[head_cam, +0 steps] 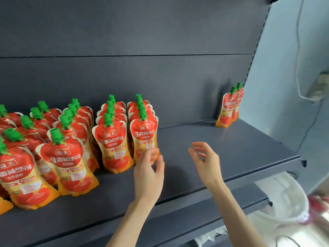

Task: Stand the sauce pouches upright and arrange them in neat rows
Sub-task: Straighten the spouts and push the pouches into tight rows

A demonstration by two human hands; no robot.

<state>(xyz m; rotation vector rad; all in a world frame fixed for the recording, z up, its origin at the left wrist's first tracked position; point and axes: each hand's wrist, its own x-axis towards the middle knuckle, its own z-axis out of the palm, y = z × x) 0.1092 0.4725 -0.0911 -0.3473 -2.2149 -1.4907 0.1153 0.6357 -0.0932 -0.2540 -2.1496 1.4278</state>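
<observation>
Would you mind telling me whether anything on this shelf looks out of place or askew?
Yes: two pouches stand alone at the back right corner of the shelf, far from the rows on the left. Nothing looks spilled or damaged.

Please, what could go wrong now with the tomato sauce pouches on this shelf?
1. The left hand is at the lower corner of the front tomato sauce pouch; blur hides any grip. A nudge there might tip it back against its row, and those pouches stand close together.
2. The two pouches at the far right stand near the shelf end, apart from the rows; they may be forgotten or knocked off.
</observation>
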